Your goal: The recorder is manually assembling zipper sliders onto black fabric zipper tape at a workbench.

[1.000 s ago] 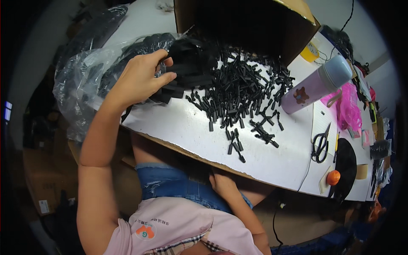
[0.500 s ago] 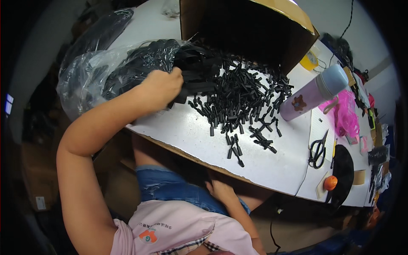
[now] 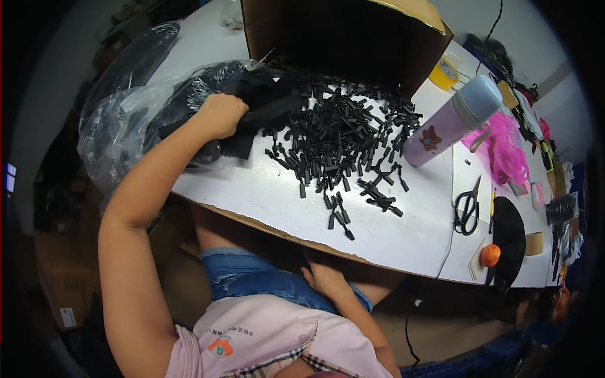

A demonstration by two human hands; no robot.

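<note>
My left hand (image 3: 222, 116) is closed on a bunch of black fabric strips (image 3: 272, 106) at the mouth of a clear plastic bag (image 3: 113, 126). The strips stretch to the right from my fist, and their ends blur slightly. Right beside them lies a heap of small black zipper-pull-like pieces (image 3: 334, 135), each with a stubby rectangular tab. A few of these pieces (image 3: 339, 215) have spread toward the table's front edge. My right hand (image 3: 325, 278) rests on my lap below the table edge; its thumb shows, but most of its fingers are hidden.
Behind the heap, an open cardboard box (image 3: 426, 62) lies on its side. A lilac bottle (image 3: 438, 129) stands right of the heap. Farther right are yellow tape (image 3: 443, 74), a pink plastic bag (image 3: 506, 154), black scissors (image 3: 466, 213) and an orange knob-like object (image 3: 490, 255).
My left hand has pulled slightly to the left with the strips, now raised and blurred. The whole view has shifted a little. My right hand stays on my lap.
</note>
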